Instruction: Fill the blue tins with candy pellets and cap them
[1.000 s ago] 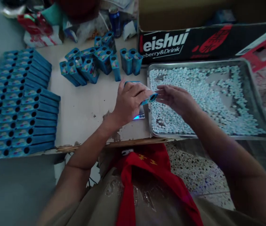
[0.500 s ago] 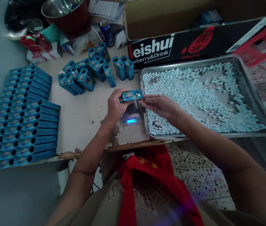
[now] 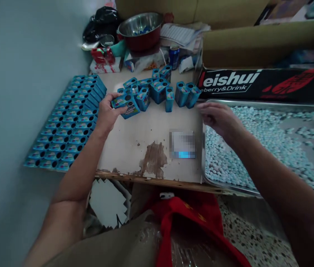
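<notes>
Above table (image 3: 126, 144), grips blue box (image 3: 131, 109) in left hand (image 3: 106, 116), thumb (image 3: 121, 110) across near face, just in front of loose boxes (image 3: 159, 89), right of packed rows (image 3: 65, 122). Over far left corner of tray (image 3: 203, 163), holds out right hand (image 3: 221, 116), fingers (image 3: 209, 107) bunched; cannot tell if pinching anything. Left of tray, blurred device (image 3: 183, 144) glowing blue. Across tray, pale pellets (image 3: 229, 167).

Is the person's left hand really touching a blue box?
Touching: the head view shows the left hand holding the blue box, its thumb lying across the printed side.
</notes>
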{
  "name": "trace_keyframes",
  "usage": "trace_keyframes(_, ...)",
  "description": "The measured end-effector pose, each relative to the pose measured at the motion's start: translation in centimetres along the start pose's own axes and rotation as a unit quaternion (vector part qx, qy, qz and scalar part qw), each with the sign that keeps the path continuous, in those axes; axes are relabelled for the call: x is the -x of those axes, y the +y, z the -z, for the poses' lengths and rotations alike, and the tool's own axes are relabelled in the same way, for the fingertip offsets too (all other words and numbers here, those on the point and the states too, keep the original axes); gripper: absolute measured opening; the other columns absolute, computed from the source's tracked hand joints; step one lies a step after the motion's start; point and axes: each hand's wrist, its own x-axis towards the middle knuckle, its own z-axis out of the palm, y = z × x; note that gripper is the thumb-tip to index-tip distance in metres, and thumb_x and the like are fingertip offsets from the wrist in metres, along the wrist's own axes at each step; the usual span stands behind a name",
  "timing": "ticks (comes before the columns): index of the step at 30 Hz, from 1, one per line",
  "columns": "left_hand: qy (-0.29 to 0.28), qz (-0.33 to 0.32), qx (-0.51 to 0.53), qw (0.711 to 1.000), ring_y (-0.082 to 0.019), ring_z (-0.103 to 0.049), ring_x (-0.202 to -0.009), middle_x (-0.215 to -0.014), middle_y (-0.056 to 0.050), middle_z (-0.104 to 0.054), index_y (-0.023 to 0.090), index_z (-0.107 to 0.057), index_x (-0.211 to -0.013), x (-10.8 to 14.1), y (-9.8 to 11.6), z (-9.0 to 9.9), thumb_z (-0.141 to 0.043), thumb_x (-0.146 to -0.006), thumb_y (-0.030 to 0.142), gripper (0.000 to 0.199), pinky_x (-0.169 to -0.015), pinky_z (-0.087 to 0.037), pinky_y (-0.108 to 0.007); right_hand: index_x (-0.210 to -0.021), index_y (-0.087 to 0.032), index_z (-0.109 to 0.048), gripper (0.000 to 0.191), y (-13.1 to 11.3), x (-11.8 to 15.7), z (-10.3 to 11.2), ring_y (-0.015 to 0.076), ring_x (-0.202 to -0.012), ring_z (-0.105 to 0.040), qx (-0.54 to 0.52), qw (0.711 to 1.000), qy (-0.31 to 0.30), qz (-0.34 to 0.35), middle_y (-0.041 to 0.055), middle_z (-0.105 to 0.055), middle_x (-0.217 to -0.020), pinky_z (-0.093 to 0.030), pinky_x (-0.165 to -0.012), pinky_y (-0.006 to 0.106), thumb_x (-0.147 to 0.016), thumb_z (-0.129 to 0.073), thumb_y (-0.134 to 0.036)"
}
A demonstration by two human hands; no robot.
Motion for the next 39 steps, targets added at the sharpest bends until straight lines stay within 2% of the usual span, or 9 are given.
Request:
trace_keyframes(2, -0.020, -0.032, -0.030, 0.999, -0.026, -0.071, -0.118, -0.121, 0.003, -0.076, 0.027, -0.070, -0.125, 0.9, 0.6, -0.1, -0.103, -0.079, 0.077, 0.075, -0.120, -0.060, -0.061, -0.109, -0.030, -0.084, 0.014, -1.1, -3.4, -2.9, 0.0262, -0.086, -0.074, 0.161, 0.984, -0.006, 0.080, 0.0039, -0.073, -0.084, -0.059, -0.075, 0.038, -0.101, -0.079, -0.040)
trace_keyframes(4, -0.058, -0.049, -0.023, 0.997, -0.028, -0.074, -0.119, -0.125, 0.001, -0.079, 0.027, -0.073, -0.128, 2.8, 1.4, -1.9, -0.102, -0.084, 0.068, 0.066, -0.115, -0.063, -0.057, -0.125, -0.028, -0.085, 0.022, -2.3, -6.6, -5.1, 0.0351, -0.112, -0.080, 0.350, 0.927, -0.001, 0.137, 0.0097, -0.084, -0.104, -0.062, -0.096, 0.047, -0.109, -0.073, -0.036)
trace_keyframes(9, -0.168, -0.040, 0.061, 0.983, -0.031, -0.081, -0.119, -0.129, -0.007, -0.083, 0.026, -0.079, -0.129, 8.7, 3.1, -11.6, -0.099, -0.092, 0.040, 0.044, -0.107, -0.068, -0.048, -0.146, -0.022, -0.083, 0.040, -4.3, -11.9, -7.3, 0.0439, -0.139, -0.076, 0.608, 0.781, -0.059, 0.132, 0.0176, -0.086, -0.136, -0.056, -0.116, 0.055, -0.112, -0.065, -0.011)
trace_keyframes(12, -0.213, -0.045, 0.078, 0.973, -0.033, -0.081, -0.125, -0.133, -0.010, -0.084, 0.025, -0.082, -0.130, 10.2, 3.2, -16.9, -0.100, -0.092, 0.025, 0.042, -0.114, -0.067, -0.051, -0.136, -0.022, -0.084, 0.033, -4.9, -13.2, -7.4, 0.0361, -0.136, -0.076, 0.616, 0.770, -0.081, 0.145, 0.0110, -0.088, -0.122, -0.053, -0.120, 0.050, -0.112, -0.071, -0.004)
trace_keyframes(15, -0.228, -0.055, 0.080, 0.969, -0.034, -0.080, -0.131, -0.138, -0.012, -0.083, 0.026, -0.082, -0.135, 10.4, 2.5, -19.2, -0.098, -0.095, 0.022, 0.043, -0.119, -0.066, -0.053, -0.117, -0.022, -0.084, 0.019, -5.3, -13.6, -7.5, 0.0380, -0.141, -0.073, 0.615, 0.769, -0.103, 0.144, 0.0080, -0.087, -0.114, -0.050, -0.123, 0.051, -0.106, -0.083, -0.006)
trace_keyframes(20, -0.229, -0.081, 0.060, 0.968, -0.035, -0.074, -0.149, -0.155, -0.011, -0.078, 0.032, -0.079, -0.150, 10.0, 1.8, -17.2, -0.104, -0.092, 0.029, 0.064, -0.131, -0.059, -0.056, -0.092, -0.021, -0.082, 0.019, -6.1, -11.9, -6.5, 0.0474, -0.145, -0.069, 0.600, 0.781, -0.115, 0.132, 0.0112, -0.085, -0.114, -0.051, -0.122, 0.056, -0.097, -0.100, -0.017)
trace_keyframes(28, -0.117, -0.145, -0.049, 0.981, -0.035, -0.078, -0.138, -0.145, -0.012, -0.082, 0.029, -0.081, -0.143, 10.4, 3.8, -11.4, -0.099, -0.098, 0.065, 0.061, -0.125, -0.063, -0.053, -0.106, -0.022, -0.089, 0.025, -8.1, -2.1, -0.4, 0.0462, -0.141, -0.070, 0.595, 0.796, -0.020, 0.115, 0.0138, -0.088, -0.120, -0.053, -0.118, 0.056, -0.106, -0.095, -0.047)
trace_keyframes(33, -0.059, -0.233, -0.128, 0.962, -0.037, -0.077, -0.137, -0.141, -0.011, -0.083, 0.030, -0.080, -0.141, 9.4, 4.9, -12.4, -0.099, -0.095, 0.072, 0.065, -0.127, -0.062, -0.054, -0.110, -0.016, -0.090, 0.044, -7.8, 4.0, 1.9, 0.0442, -0.125, -0.078, 0.652, 0.754, 0.012, 0.083, 0.0202, -0.088, -0.116, -0.056, -0.107, 0.055, -0.116, -0.077, -0.057)
trace_keyframes(39, -0.081, -0.223, -0.189, 0.953, -0.041, -0.072, -0.143, -0.151, -0.014, -0.078, 0.030, -0.074, -0.149, 8.4, 4.7, -15.5, -0.108, -0.082, 0.075, 0.088, -0.129, -0.058, -0.054, -0.109, -0.023, -0.087, 0.044, -5.3, 7.4, 5.2, 0.0481, -0.129, -0.075, 0.545, 0.829, 0.027, 0.122, 0.0173, -0.082, -0.096, -0.056, -0.103, 0.054, -0.120, -0.069, -0.061)
